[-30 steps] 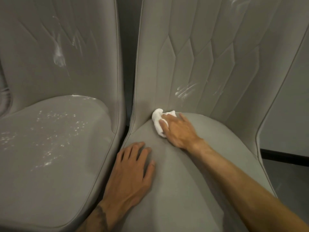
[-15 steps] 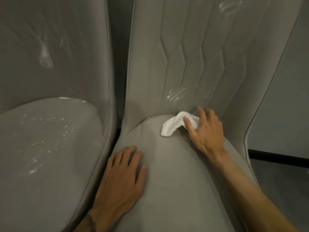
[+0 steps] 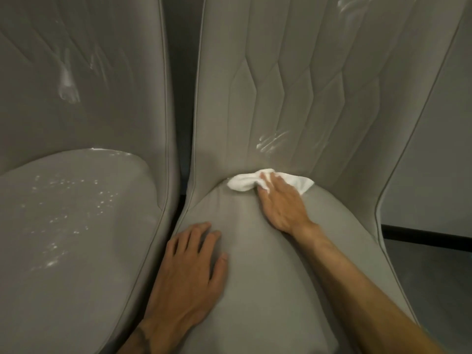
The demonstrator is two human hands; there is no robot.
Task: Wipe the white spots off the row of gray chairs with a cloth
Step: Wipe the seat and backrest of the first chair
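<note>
Chairs: two gray padded chairs (image 3: 255,290), tops cropped.
Cloth: one crumpled white cloth (image 3: 242,183), right hand (image 3: 281,203) clutching, fingertips buried.
Left hand (image 3: 189,272): flat, spread.

Gray chairs (image 3: 255,290), geometric-stitched backs; white cloth (image 3: 245,183); white spots (image 3: 63,200).

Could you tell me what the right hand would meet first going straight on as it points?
Likely the right hand meets the right chair's backrest, just behind the cloth it holds, below the white smear.
</note>
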